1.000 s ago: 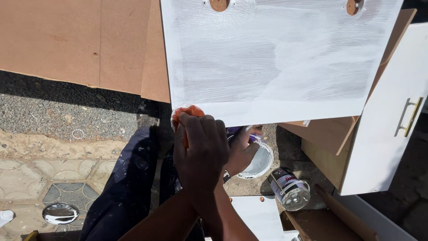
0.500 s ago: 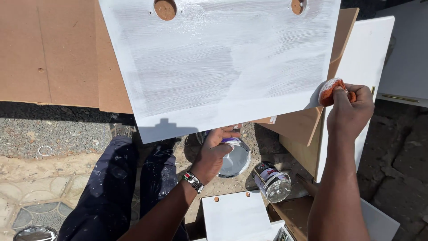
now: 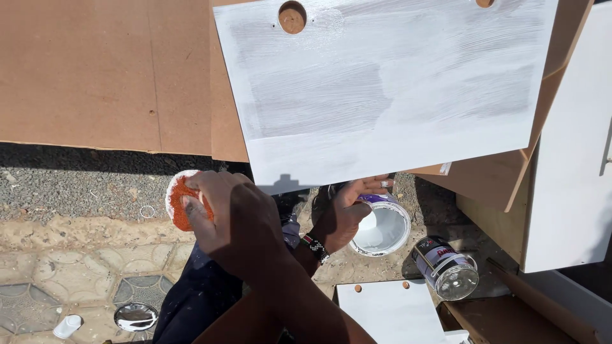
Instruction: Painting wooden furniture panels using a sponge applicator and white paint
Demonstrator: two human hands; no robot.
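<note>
Sponge (image 3: pixel 180 204) pinched in right hand (image 3: pixel 229 220), left hand (image 3: pixel 347 213) gripping paint tin (image 3: pixel 382 228) at 3 o'clock; imo dab lightly w/ even strokes on board (image 3: pixel 382 83)

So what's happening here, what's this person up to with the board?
A person's right hand grips an orange sponge coated with white paint, held out left of the big white-painted wooden board, off its surface. The left hand holds an open round tin of white paint just under the board's lower edge. A small clear glass jar lies on its side on the ground nearby.
</note>
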